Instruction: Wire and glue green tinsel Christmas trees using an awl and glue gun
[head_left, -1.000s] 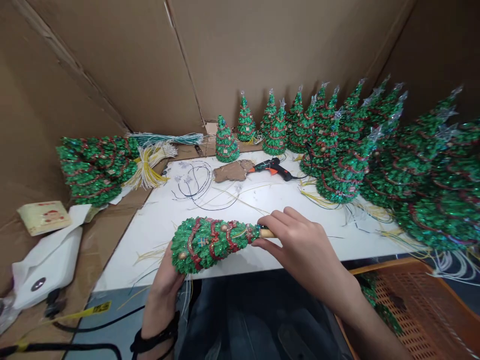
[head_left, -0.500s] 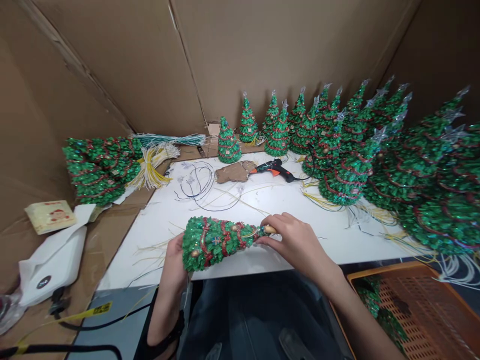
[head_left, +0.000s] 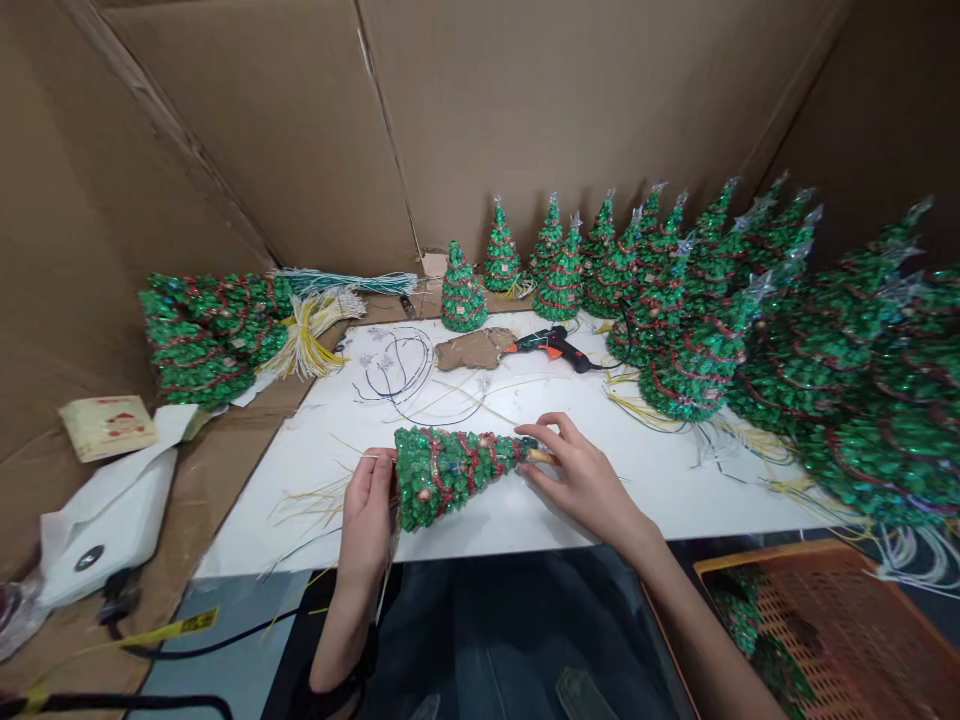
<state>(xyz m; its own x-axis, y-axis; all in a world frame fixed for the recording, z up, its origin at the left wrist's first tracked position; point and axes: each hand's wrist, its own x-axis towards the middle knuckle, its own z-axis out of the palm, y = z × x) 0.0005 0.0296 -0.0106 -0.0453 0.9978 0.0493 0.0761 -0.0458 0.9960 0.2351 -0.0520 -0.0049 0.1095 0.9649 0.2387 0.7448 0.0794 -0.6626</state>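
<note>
Head view: my right grip (head_left: 581,468) pinches wooden stick (head_left: 543,457) at green tree's (head_left: 461,468) tip; left grip (head_left: 365,515) touches base (head_left: 403,490), can't tell if pinching

**Rough glitter, smooth plastic, matt cardboard**

The green cone-shaped tree (head_left: 454,475) by the near edge of the smooth white desk (head_left: 675,490) looks rough and glossy. Towards the far edge, the black-and-orange plastic glue gun (head_left: 573,356) looks smooth, the flat brown cardboard piece (head_left: 472,350) matt. Below the near edge, right, the orange perforated basket (head_left: 862,612) looks plastic.

Sideways tree (head_left: 454,472), left fingers (head_left: 383,475) at base, right fingers (head_left: 550,438) around wooden handle (head_left: 541,457) at tip
</note>
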